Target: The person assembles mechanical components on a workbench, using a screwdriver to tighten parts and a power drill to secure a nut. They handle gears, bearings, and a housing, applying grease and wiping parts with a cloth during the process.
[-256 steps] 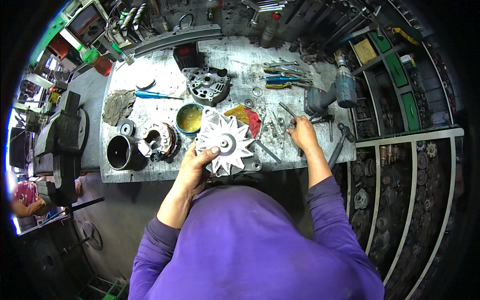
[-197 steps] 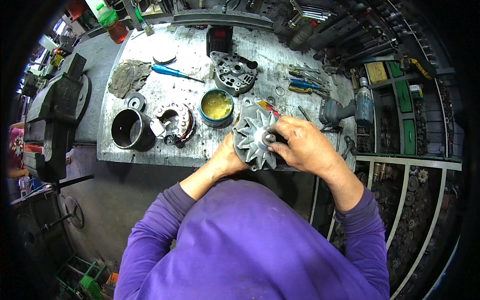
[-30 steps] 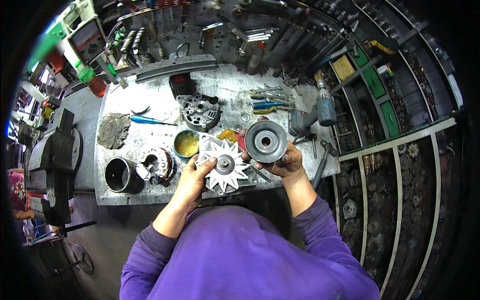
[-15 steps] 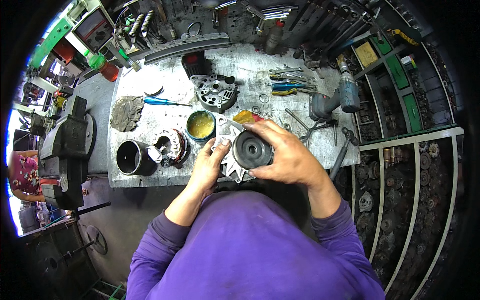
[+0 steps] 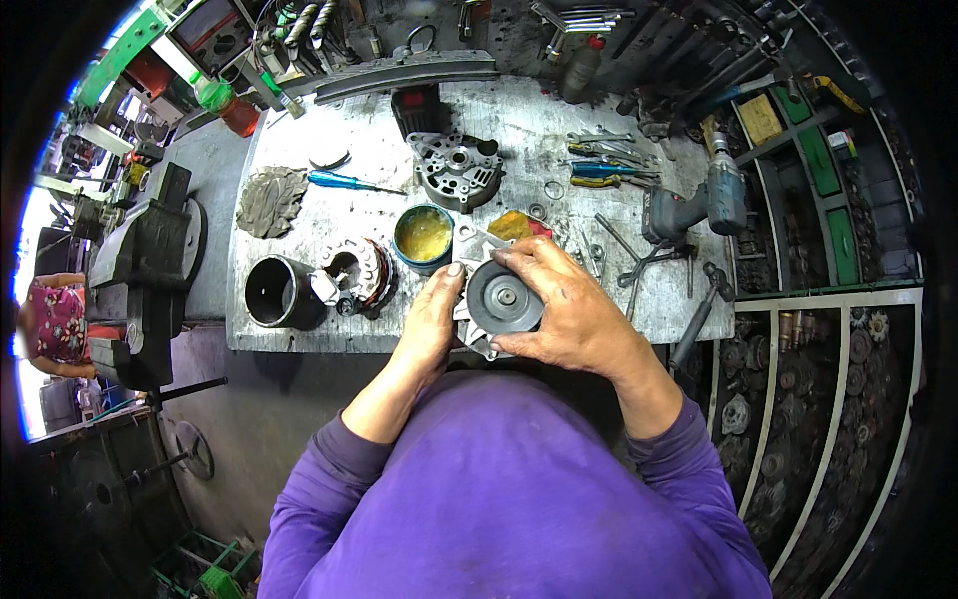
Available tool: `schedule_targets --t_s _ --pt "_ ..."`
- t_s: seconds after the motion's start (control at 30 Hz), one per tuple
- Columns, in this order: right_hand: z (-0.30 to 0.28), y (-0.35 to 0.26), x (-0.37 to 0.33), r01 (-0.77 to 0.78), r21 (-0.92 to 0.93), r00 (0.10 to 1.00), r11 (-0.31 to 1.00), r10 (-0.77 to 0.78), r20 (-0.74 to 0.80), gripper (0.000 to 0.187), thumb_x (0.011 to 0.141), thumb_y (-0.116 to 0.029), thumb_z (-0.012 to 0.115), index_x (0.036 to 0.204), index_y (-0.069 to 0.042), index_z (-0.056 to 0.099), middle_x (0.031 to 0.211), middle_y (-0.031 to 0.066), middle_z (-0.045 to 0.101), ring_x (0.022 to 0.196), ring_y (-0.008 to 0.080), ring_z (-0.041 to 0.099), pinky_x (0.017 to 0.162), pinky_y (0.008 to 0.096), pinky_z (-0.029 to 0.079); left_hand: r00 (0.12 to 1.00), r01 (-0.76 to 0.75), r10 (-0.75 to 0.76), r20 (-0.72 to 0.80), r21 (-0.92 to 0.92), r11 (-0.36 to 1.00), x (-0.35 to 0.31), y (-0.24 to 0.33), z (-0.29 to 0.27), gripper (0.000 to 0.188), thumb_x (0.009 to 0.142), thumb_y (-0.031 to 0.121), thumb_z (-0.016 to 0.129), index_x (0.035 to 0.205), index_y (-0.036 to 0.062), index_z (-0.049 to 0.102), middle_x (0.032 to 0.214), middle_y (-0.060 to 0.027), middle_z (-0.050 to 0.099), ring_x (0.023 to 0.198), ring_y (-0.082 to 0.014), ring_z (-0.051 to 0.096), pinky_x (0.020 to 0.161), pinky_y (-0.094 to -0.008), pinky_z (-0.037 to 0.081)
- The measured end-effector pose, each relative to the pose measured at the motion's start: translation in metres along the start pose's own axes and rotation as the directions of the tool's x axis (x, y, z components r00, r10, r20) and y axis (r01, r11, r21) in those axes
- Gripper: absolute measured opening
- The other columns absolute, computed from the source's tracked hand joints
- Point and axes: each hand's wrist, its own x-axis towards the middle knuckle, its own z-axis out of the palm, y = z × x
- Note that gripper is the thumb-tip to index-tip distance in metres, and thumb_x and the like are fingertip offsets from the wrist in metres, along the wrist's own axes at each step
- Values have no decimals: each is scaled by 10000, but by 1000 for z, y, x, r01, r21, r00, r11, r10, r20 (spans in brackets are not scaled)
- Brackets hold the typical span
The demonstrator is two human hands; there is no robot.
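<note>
My right hand (image 5: 574,314) is wrapped round a dark grooved pulley (image 5: 496,311), thumb at its near edge and fingers over the far edge. A light metal tip shows in the pulley's centre hole. Behind the pulley sits a silver alternator housing (image 5: 466,311), partly covered by it and by my fingers. My left hand (image 5: 431,317) holds the housing from the left, thumb up along its side. Both parts are held at the bench's near edge. Just beyond my left hand stands an open tin of yellowish grease (image 5: 423,236).
A stator (image 5: 354,275) and dark cylinder (image 5: 282,292) lie left on the bench (image 5: 359,215). Behind are another alternator housing (image 5: 457,170), a blue screwdriver (image 5: 349,181) and a rag (image 5: 271,203). Rightward are pliers (image 5: 604,172), a cordless drill (image 5: 699,205) and a hammer (image 5: 699,314). A vise (image 5: 140,280) stands left.
The view has shifted, moving the bench rightward and up in the picture. The pulley's centre hole, dark before, now shows a light metal tip. Both hands keep their holds.
</note>
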Motion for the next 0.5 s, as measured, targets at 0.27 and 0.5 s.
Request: schedule_targets --t_s 0.27,0.5 --pt "-9 3 -7 -20 -122 998 992 27 59 926 700 -419 927 1449 2 584 1453 184 568 1290 364 546 1134 443 450 951 194 -111 290 -275 941 0 -14 -37 735 982 310 482 1634 15 319 1554 -185 520 1383 -290 578 1135 -470 491" --pt "-3 0 -5 6 -130 1000 991 -3 23 914 701 -403 924 1450 -4 587 1436 174 587 1298 359 534 1132 440 448 841 -517 313 441 488 703 20 -41 -31 931 734 206 902 1533 38 455 1453 -167 584 1356 -285 568 1148 -408 450"
